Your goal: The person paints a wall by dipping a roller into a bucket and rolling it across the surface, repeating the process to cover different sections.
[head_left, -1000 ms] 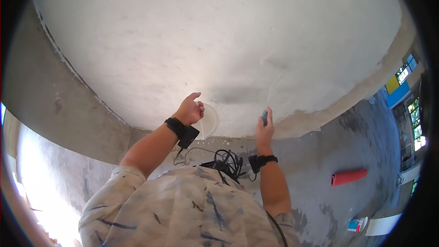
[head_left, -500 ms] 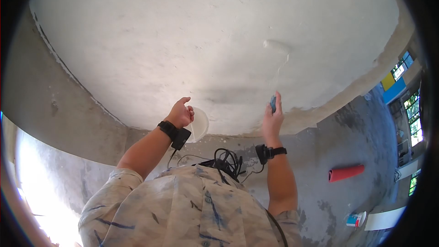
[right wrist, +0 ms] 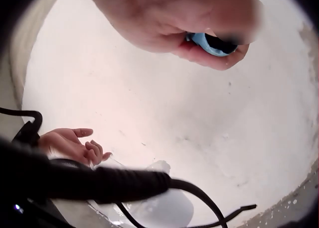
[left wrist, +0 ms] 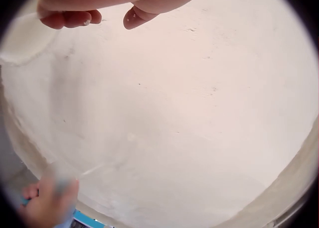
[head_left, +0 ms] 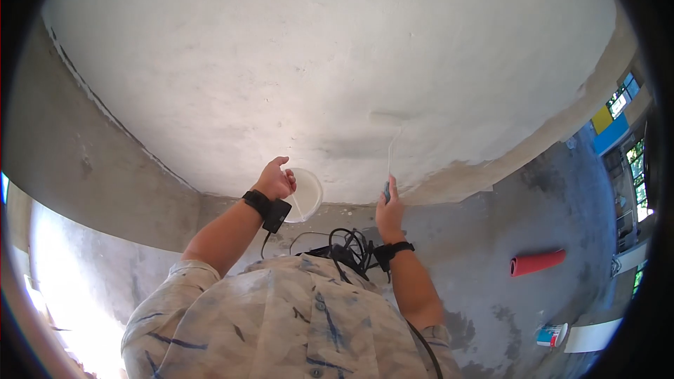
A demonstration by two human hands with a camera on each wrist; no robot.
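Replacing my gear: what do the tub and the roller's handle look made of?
The tub: likely thin plastic, white, slightly see-through where light passes. The handle: probably moulded plastic or rubber, smooth pale blue with a black part; blurred, so unsure.

both arms raised, left hand point(head_left: 275, 180) fingers curled, right hand point(head_left: 388, 210) in closed grip

Grey concrete floor point(head_left: 491, 245), rough and blotched with darker stains, spread across the right side of the scene below a white-coated wall. A red roll point(head_left: 537, 262) lying on its side far right. Nearer, a small white container point(head_left: 551, 335) with blue and red markings, just beside a flat white strip point(head_left: 590, 342).
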